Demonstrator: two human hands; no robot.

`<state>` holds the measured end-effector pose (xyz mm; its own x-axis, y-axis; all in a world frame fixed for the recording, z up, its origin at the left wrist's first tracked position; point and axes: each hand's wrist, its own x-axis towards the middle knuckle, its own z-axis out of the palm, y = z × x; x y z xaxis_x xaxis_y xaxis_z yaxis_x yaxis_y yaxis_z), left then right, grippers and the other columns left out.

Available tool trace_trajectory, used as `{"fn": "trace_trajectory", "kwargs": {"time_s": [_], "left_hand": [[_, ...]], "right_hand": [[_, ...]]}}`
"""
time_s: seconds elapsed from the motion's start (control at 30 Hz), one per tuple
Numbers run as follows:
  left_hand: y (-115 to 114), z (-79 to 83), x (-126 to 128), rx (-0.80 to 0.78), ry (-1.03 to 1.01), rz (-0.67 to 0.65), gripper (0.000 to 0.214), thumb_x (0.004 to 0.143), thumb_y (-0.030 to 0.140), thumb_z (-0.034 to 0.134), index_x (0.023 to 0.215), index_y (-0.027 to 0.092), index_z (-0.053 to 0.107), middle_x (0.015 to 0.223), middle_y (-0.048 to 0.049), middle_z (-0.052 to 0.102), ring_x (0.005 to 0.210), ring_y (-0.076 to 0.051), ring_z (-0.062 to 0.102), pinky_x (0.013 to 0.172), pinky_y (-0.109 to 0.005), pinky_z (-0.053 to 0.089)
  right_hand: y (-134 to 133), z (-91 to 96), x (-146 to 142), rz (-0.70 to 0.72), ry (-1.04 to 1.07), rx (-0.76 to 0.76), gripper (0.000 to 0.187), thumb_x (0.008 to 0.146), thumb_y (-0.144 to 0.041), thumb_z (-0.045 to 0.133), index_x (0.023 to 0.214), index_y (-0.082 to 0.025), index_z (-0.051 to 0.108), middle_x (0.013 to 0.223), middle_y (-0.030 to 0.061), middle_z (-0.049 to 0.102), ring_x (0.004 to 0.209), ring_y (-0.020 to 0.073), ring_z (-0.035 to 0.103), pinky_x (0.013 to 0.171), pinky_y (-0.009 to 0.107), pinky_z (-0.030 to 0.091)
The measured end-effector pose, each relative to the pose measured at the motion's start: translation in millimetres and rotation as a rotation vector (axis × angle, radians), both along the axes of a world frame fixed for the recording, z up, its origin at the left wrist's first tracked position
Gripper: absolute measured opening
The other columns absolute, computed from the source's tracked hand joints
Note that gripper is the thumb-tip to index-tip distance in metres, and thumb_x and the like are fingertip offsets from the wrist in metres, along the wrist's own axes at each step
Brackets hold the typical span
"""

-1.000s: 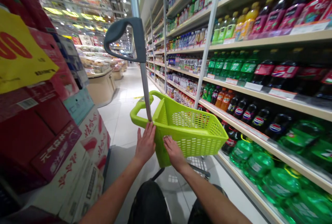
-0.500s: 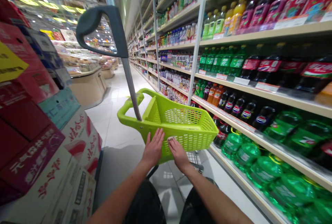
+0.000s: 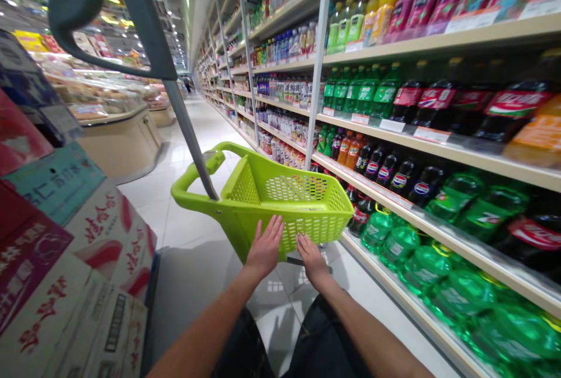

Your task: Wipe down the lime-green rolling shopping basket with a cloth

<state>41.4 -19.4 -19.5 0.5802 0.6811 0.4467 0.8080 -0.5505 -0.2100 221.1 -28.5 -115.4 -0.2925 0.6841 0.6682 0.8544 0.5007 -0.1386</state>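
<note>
A lime-green shopping basket (image 3: pixel 245 214) with slotted walls stands in front of me on the floor. From its left end rises a slanted metal pole topped by a dark grey loop handle (image 3: pixel 158 45). My left hand (image 3: pixel 265 247) has its fingers stretched out over the near wall of the basket, close to its middle. To its right, my right hand (image 3: pixel 312 258) has its fingertips at the lower part of the same wall. Neither hand grips anything that I can see. Whether the palms press on the plastic is hard to tell.
Along the right runs a long shelf (image 3: pixel 438 132) of drink bottles, with large green bottles (image 3: pixel 433 264) at the bottom. Stacked cartons (image 3: pixel 105 232) stand close on the left. Behind them is a rounded display counter (image 3: pixel 118 144). The tiled aisle (image 3: pixel 193 127) leads away ahead.
The basket and its handle have shifted left in view, and the handle looks larger and nearer. My hands stay at the near wall, slightly further right along it.
</note>
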Motion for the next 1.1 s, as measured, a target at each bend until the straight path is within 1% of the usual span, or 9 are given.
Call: {"fn": "trace_trajectory", "kwargs": {"time_s": [0.2, 0.27, 0.4, 0.47, 0.63, 0.7, 0.87, 0.93, 1.1], "left_hand": [[2.2, -2.9, 15.5, -0.016, 0.004, -0.016, 0.055, 0.073, 0.011, 0.038, 0.128, 0.013, 0.038, 0.138, -0.0098, 0.032, 0.130, -0.021, 0.023, 0.107, -0.048, 0.012], [2.0, -1.7, 23.9, -0.034, 0.006, -0.030, 0.054, 0.074, 0.011, 0.038, 0.128, 0.013, 0.038, 0.139, -0.0093, 0.031, 0.130, -0.021, 0.023, 0.107, -0.048, 0.013], [-0.3, -4.2, 36.0, -0.049, 0.033, -0.056, 0.054, 0.075, 0.012, 0.035, 0.129, 0.014, 0.036, 0.140, -0.0064, 0.029, 0.131, -0.019, 0.022, 0.107, -0.047, 0.014], [-0.2, -6.3, 37.9, -0.050, 0.042, -0.063, 0.054, 0.075, 0.013, 0.035, 0.129, 0.014, 0.036, 0.140, -0.0062, 0.028, 0.131, -0.019, 0.022, 0.107, -0.047, 0.014], [4.6, -4.9, 43.3, -0.061, 0.037, -0.077, 0.053, 0.075, 0.012, 0.036, 0.128, 0.014, 0.036, 0.140, -0.0077, 0.030, 0.131, -0.020, 0.022, 0.106, -0.048, 0.013], [5.3, -3.1, 49.1, -0.065, 0.037, -0.078, 0.053, 0.075, 0.012, 0.036, 0.128, 0.014, 0.037, 0.140, -0.0082, 0.030, 0.131, -0.020, 0.022, 0.106, -0.049, 0.013], [1.9, -4.8, 60.1, -0.061, 0.069, -0.083, 0.058, 0.073, 0.013, 0.037, 0.131, 0.015, 0.032, 0.141, -0.0077, 0.028, 0.131, -0.020, 0.020, 0.107, -0.048, 0.013], [1.8, -7.6, 60.3, -0.062, 0.075, -0.088, 0.060, 0.072, 0.013, 0.038, 0.132, 0.014, 0.031, 0.141, -0.0080, 0.027, 0.132, -0.020, 0.019, 0.107, -0.048, 0.013], [5.3, -9.3, 66.9, -0.090, 0.060, -0.098, 0.057, 0.073, 0.012, 0.036, 0.130, 0.014, 0.033, 0.141, -0.0072, 0.028, 0.132, -0.020, 0.019, 0.106, -0.049, 0.015]], "right_hand": [[8.6, 41.8, 12.5, -0.045, 0.090, 0.027, 0.056, 0.073, 0.003, 0.033, 0.126, -0.012, 0.043, 0.135, 0.0114, 0.038, 0.132, 0.0205, 0.016, 0.103, 0.045, 0.030], [12.1, 38.6, 16.2, -0.077, 0.089, 0.031, 0.055, 0.074, 0.003, 0.032, 0.125, -0.012, 0.044, 0.132, 0.0119, 0.042, 0.131, 0.0205, 0.019, 0.101, 0.045, 0.032], [2.9, 2.3, 23.0, -0.079, 0.025, -0.027, 0.057, 0.073, 0.006, 0.031, 0.123, -0.015, 0.046, 0.127, 0.0105, 0.049, 0.127, 0.0185, 0.031, 0.097, 0.041, 0.039], [-2.4, -2.7, 25.9, -0.071, 0.013, -0.045, 0.058, 0.072, 0.006, 0.032, 0.124, -0.016, 0.045, 0.128, 0.0097, 0.048, 0.126, 0.0175, 0.031, 0.097, 0.040, 0.039], [8.9, 40.3, 32.9, -0.103, 0.122, 0.054, 0.057, 0.075, 0.003, 0.032, 0.128, -0.015, 0.040, 0.136, 0.0091, 0.036, 0.132, 0.0191, 0.016, 0.103, 0.044, 0.030], [15.2, 45.6, 35.8, -0.128, 0.143, 0.081, 0.056, 0.075, 0.002, 0.031, 0.129, -0.014, 0.039, 0.136, 0.0104, 0.036, 0.132, 0.0195, 0.015, 0.103, 0.045, 0.029], [0.9, -3.9, 46.3, -0.129, 0.070, -0.027, 0.061, 0.070, 0.008, 0.031, 0.126, -0.013, 0.043, 0.129, 0.0124, 0.045, 0.129, 0.0187, 0.026, 0.099, 0.043, 0.036], [-6.9, -13.0, 51.6, -0.108, 0.065, -0.052, 0.062, 0.069, 0.008, 0.032, 0.127, -0.013, 0.042, 0.130, 0.0121, 0.044, 0.128, 0.0182, 0.027, 0.099, 0.042, 0.037], [5.5, 25.3, 61.4, -0.132, 0.157, 0.092, 0.058, 0.076, 0.002, 0.032, 0.131, -0.017, 0.035, 0.137, 0.0103, 0.035, 0.131, 0.0198, 0.019, 0.102, 0.047, 0.031]]}}
